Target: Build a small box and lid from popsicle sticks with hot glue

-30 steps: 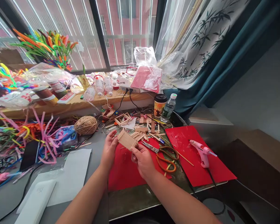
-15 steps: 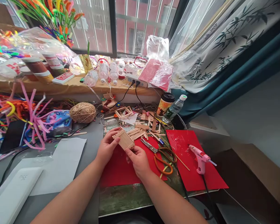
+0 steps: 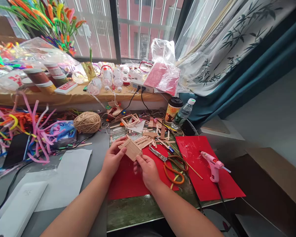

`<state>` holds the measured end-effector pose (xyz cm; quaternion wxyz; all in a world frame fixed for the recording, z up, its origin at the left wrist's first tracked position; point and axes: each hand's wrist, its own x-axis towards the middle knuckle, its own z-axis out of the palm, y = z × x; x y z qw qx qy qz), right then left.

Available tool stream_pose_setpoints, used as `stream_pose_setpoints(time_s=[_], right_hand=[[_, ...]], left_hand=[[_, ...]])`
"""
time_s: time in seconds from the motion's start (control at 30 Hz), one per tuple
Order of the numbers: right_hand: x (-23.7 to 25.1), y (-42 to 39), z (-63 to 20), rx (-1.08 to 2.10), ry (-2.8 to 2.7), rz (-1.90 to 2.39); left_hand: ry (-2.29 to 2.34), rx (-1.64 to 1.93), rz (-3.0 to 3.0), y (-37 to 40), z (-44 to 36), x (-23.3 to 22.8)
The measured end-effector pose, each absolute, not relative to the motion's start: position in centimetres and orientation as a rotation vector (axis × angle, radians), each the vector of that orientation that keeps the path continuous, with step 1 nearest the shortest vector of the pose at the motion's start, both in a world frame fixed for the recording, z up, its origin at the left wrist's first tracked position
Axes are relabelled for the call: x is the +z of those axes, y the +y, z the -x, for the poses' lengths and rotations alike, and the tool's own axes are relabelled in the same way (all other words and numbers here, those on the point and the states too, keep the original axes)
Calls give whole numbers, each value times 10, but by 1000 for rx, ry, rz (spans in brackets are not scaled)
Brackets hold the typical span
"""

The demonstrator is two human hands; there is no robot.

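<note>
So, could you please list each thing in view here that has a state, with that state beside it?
Flat panel of glued wooden sticks: held tilted above the red sheet by both hands.
Left hand: gripping the panel's left edge.
Right hand: pinching its lower right corner.
Orange-handled scissors: lying closed.
Pink glue gun: propped, corded.
Clear water bottle: upright, capped.
Black-lidded paper cup: upright, lidded.
Ball of brown twine: wound.

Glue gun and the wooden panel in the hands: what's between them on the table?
Head view: orange-handled scissors lie between the wooden panel and the pink glue gun, along with a thin stick and red sheets.
</note>
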<state>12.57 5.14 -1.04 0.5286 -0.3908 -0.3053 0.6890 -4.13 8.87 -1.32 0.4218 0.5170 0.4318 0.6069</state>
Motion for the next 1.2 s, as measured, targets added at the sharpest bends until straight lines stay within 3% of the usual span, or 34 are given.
stream_pose_setpoints(time_s=[1.2], right_hand=[[-14,47,-125,1698,-783,907]], left_hand=[[1074,1553,-1168,84,38,-16]])
